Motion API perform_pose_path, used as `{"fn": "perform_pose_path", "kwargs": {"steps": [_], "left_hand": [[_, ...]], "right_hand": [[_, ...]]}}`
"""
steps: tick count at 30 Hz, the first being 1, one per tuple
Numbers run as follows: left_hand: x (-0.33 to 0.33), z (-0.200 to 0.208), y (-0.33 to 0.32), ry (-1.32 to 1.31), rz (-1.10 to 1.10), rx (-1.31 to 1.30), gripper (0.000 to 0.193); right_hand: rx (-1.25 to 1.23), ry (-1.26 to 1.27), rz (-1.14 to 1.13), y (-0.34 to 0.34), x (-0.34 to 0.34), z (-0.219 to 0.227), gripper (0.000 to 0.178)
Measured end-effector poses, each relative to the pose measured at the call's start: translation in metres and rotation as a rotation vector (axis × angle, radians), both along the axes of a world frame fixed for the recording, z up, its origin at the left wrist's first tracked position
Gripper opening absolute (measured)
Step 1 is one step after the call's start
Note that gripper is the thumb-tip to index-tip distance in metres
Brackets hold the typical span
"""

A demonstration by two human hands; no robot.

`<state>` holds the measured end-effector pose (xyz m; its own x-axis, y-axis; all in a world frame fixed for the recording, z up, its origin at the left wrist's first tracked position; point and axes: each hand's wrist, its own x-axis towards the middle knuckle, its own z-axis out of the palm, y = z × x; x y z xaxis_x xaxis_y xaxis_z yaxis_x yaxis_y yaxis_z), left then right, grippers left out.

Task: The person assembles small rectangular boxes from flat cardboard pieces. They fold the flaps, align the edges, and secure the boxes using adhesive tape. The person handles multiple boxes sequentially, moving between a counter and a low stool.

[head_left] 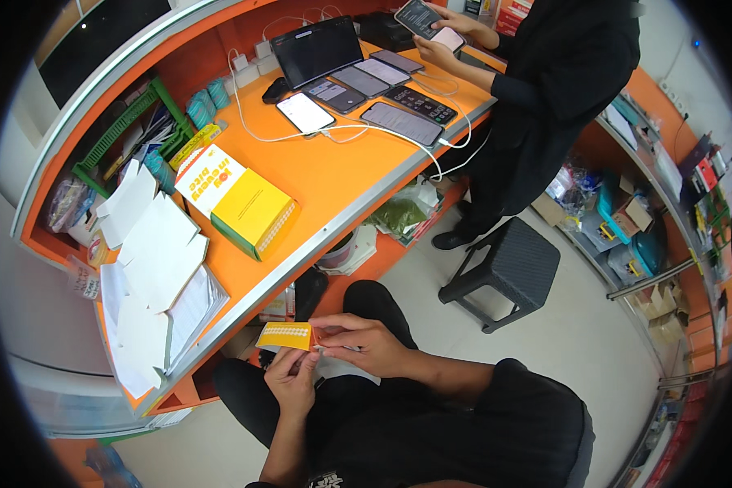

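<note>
Both hands hold one small yellow box (285, 334) with rows of tiny dots on its side. The left hand (293, 376) grips it from below, with the fingers curled up and the thumb pressed near the box's bottom edge. The right hand (364, 342) comes in from the right side and pinches the box's right end with its fingertips. Both hands are closed tight on it. The box sits low in the air, above the person's black trousers and just off the front edge of the orange counter (333, 175).

The counter edge is a grey strip that runs slanted from the low left to the high right. The box is near that edge but does not touch it.

On the counter lies a bigger yellow and green box (253, 213), close to the edge. Left of it is a pile of flat white cards (156, 268). Farther back sit many phones (358, 93) in a row, with white cables.

Another person in black stands at the far end and holds a phone in two hands (445, 38). A black stool (512, 268) stands on the pale floor to the right, well apart from the hands. There is open floor between the stool and the knees.
</note>
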<state>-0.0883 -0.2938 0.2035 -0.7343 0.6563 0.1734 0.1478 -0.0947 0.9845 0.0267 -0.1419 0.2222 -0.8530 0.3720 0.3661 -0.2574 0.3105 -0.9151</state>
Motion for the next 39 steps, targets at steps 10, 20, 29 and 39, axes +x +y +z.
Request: {"fn": "perform_pose_path", "kwargs": {"steps": [10,20,29,39], "left_hand": [[0.0,-0.007,0.034,0.09,-0.047,-0.11,0.017],[0.001,-0.015,0.051,-0.232,-0.165,0.16,0.025],[0.008,-0.044,0.06,-0.243,0.134,0.032,0.025],[-0.017,-0.054,0.1,0.235,-0.504,-0.325,0.041]], "right_hand": [[0.082,-0.09,-0.125,0.02,0.007,0.003,0.02],[0.183,-0.081,-0.278,-0.001,0.012,-0.016,0.03],[0.31,-0.269,-0.397,0.0,0.007,-0.051,0.032],[-0.322,-0.291,-0.587,0.051,0.014,-0.127,0.01]]}}
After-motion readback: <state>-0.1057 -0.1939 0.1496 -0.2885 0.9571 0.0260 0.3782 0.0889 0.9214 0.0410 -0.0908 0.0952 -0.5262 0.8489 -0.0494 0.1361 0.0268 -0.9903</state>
